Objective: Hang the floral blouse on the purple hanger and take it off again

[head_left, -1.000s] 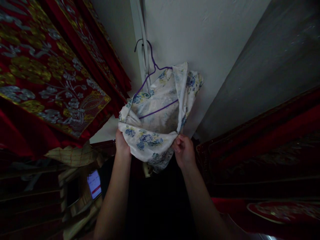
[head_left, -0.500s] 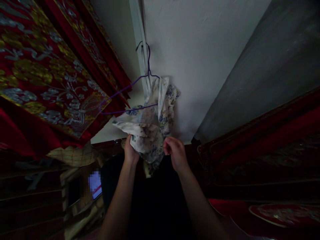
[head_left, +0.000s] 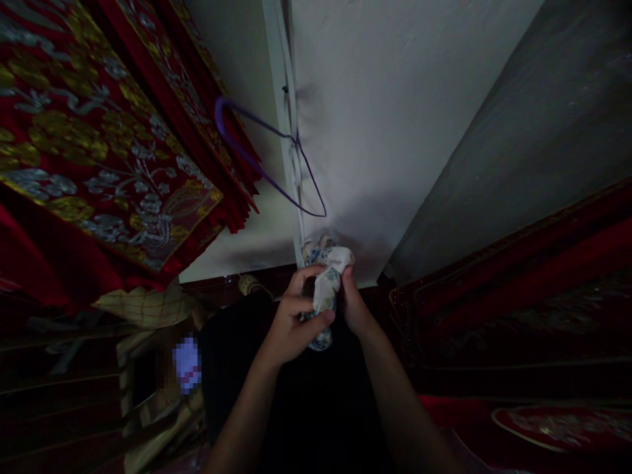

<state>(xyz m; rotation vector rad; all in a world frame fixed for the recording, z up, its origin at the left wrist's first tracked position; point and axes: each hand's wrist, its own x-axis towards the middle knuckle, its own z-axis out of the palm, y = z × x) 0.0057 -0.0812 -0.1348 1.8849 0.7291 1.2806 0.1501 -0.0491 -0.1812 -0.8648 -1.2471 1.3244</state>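
Fingers (head_left: pixel 318 323) of the left hand (head_left: pixel 291 329) and right hand (head_left: pixel 357 308) grip a bunched white floral-print garment (head_left: pixel 326 289) below a thin purple hanger (head_left: pixel 241 151); partly on it half a second ago, the garment is now free of it, wholly in hand.

Garment (head_left: pixel 326 288): white ground, blue and yellow-green floral print | Hanger (head_left: pixel 220 122): uniform purple | Hanging cloth (head_left: pixel 118 151): red ground, gold and silver flower embroidery | Wall (head_left: pixel 375 118): off-white to grey (shade approximate under low light) | Checked cloth (head_left: pixel 143 308): pale yellow, darker crossing lines | Screen (head_left: pixel 186 362): blue-violet, red band, pixelated | Wearer's clothing (head_left: pixel 316 415): black
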